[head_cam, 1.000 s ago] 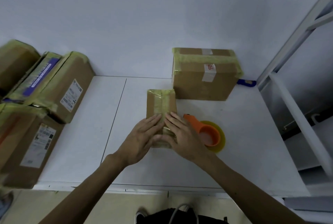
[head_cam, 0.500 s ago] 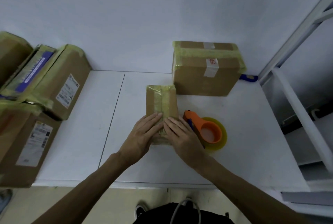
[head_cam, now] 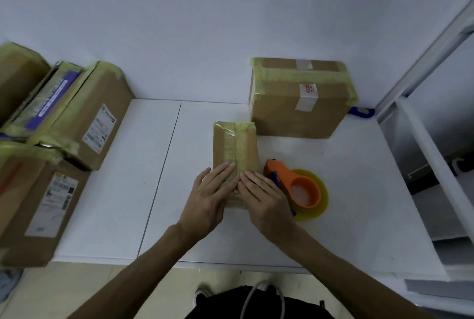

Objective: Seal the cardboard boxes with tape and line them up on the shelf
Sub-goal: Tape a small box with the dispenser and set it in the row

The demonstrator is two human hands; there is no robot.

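Head view: the small box (head_cam: 234,149) lies flat on the white table (head_cam: 123,205), just in front of the large taped box (head_cam: 300,99). A strip of yellowish tape (head_cam: 238,143) runs lengthwise along its top. The left hand (head_cam: 210,198) and right hand (head_cam: 266,198) rest palm-down on the near end, fingers extended and held close together, pressing the tape flat; neither hand grips anything. The orange tape dispenser (head_cam: 298,189) lies just beside the right hand, touching the table. 4 taped boxes (head_cam: 77,118) are stacked at the left edge.

Risk, as judged: uneven pressure could trap wrinkles or leave the tape end lifted, and a sideways push could slide the small box into the dispenser
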